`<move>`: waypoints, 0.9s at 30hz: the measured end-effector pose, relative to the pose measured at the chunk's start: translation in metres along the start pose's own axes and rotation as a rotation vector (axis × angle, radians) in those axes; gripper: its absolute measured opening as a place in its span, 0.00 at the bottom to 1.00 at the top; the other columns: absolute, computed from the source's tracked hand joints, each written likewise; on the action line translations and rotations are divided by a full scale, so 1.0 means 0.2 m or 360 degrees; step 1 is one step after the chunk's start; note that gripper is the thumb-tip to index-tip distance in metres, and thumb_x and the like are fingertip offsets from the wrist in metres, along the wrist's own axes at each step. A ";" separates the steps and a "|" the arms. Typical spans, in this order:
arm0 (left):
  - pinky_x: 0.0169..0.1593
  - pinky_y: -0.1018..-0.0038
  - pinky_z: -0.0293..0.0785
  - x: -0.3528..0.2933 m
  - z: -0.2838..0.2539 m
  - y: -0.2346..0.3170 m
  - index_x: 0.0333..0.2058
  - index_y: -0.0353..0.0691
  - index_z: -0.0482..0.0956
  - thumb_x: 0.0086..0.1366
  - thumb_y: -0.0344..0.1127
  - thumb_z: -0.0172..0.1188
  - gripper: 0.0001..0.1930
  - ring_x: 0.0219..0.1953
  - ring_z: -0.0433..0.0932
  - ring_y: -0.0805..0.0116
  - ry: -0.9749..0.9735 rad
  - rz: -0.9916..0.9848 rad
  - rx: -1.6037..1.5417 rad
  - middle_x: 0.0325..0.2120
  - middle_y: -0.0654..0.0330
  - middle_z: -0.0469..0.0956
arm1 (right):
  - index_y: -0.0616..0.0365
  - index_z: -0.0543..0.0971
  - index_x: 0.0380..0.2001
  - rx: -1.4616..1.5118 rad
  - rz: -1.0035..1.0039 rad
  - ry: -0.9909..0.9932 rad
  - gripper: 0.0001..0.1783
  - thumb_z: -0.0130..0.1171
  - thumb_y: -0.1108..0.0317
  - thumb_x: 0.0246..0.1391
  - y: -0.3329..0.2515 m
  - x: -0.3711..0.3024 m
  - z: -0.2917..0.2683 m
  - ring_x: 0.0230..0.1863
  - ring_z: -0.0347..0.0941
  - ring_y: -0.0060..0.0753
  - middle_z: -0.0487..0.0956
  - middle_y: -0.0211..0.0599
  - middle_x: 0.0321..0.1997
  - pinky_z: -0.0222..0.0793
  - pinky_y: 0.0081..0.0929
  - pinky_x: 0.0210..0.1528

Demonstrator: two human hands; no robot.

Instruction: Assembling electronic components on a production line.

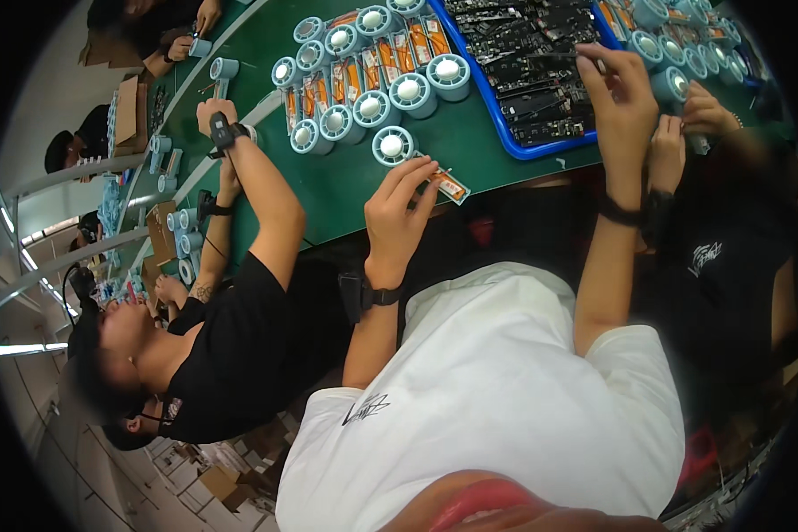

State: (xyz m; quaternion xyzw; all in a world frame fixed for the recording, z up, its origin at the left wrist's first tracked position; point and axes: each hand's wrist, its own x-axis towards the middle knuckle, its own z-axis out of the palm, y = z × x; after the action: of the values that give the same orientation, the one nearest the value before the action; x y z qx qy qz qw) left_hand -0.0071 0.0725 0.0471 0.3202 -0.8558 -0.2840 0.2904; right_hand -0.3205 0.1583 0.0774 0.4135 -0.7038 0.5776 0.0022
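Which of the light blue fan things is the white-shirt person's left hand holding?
The light blue fan set apart, in front of the bunch. Its orange-filled handle sticks out past the left hand; that hand touches none of the others.

Fan units (371, 108) crowd table (328, 197), left of tray (541, 153); circuit boards (536, 84) lie heaped inside; more fans (647, 46) right; lone unit (394, 144) before left group.

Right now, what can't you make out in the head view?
Head view:
Light-blue handheld fan: middle covered by left hand.
Right hand: any pinched item too small, dark against circuit boards.
Blue tray: far end cut off by top edge.
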 end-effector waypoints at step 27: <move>0.33 0.74 0.80 -0.07 0.09 -0.07 0.45 0.36 0.86 0.68 0.21 0.67 0.08 0.31 0.85 0.70 0.0267 -0.0423 -0.0571 0.40 0.55 0.88 | 0.59 0.88 0.39 0.0441 0.0174 -0.0740 0.08 0.76 0.72 0.57 -0.28 -0.59 0.46 0.29 0.76 0.26 0.85 0.34 0.36 0.68 0.23 0.28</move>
State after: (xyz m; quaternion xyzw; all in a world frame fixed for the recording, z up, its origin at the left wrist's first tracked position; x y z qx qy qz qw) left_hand -0.0050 0.0777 0.0214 0.3956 -0.7148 -0.4397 0.3730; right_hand -0.1669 0.1511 0.0353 0.4928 -0.6209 0.5572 -0.2473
